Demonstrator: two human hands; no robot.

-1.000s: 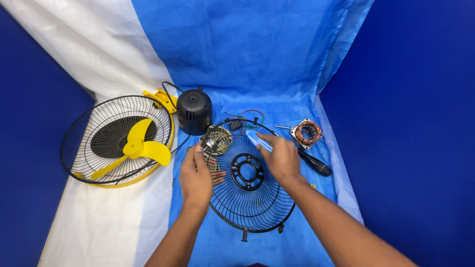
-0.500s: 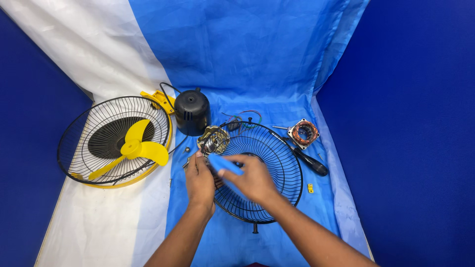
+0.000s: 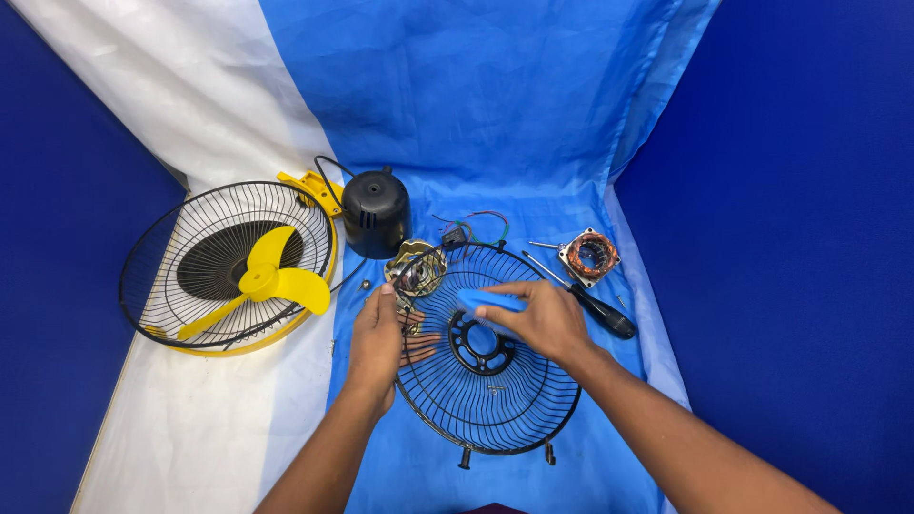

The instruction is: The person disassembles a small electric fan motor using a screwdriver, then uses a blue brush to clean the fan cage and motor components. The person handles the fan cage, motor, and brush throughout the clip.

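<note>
A black wire fan guard (image 3: 495, 390) lies flat on the blue cloth in front of me. My left hand (image 3: 379, 345) grips its left rim, fingers reaching under the wires beside a small metal motor part (image 3: 415, 269). My right hand (image 3: 538, 319) is over the guard's upper middle, near the black centre ring (image 3: 476, 347), and is shut on a small blue tool (image 3: 487, 300).
At left lies a second guard (image 3: 181, 276) with a yellow blade (image 3: 271, 283) and yellow bracket (image 3: 309, 190). A black motor housing (image 3: 375, 211) stands behind. A copper-wound stator (image 3: 590, 255), a black-handled screwdriver (image 3: 595, 309) and coloured wires (image 3: 471, 228) lie at right.
My right hand went left to the guard's rim near the left hand, then came back a little to the upper middle, still holding the blue tool. The left hand stays at the rim.
</note>
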